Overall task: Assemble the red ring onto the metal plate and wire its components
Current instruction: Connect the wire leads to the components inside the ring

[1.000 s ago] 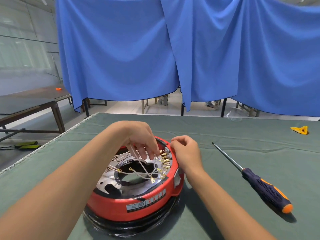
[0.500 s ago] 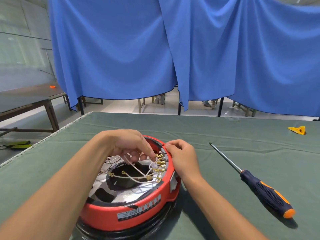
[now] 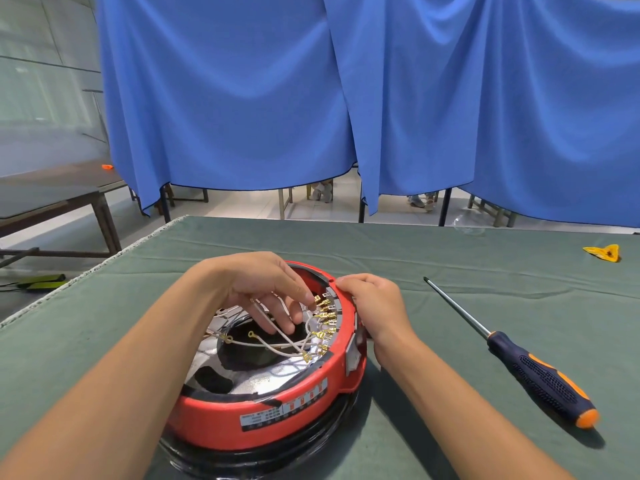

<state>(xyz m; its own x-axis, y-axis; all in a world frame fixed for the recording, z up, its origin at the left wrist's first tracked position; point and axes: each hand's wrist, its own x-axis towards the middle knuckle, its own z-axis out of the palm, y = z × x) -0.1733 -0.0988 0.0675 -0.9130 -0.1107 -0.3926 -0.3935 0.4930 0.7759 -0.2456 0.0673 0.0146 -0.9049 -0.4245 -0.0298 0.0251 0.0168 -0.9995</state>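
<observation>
The red ring (image 3: 263,422) sits around a shiny metal plate (image 3: 266,375) on a black base, near the table's front edge. White wires (image 3: 277,341) with gold terminals (image 3: 325,317) cross the plate toward a terminal row inside the ring's right wall. My left hand (image 3: 263,289) reaches over the plate and pinches a gold terminal at the top of that row. My right hand (image 3: 374,306) grips the ring's outer right wall, thumb on the rim.
A long screwdriver (image 3: 540,375) with a dark blue and orange handle lies on the green cloth to the right. A yellow scrap (image 3: 604,252) lies at the far right. Blue curtains hang behind the table; another table (image 3: 52,199) stands at left.
My left hand's fingertips have shifted right, up to the top of the terminal row. My right hand stays on the ring. The view has tilted slightly.
</observation>
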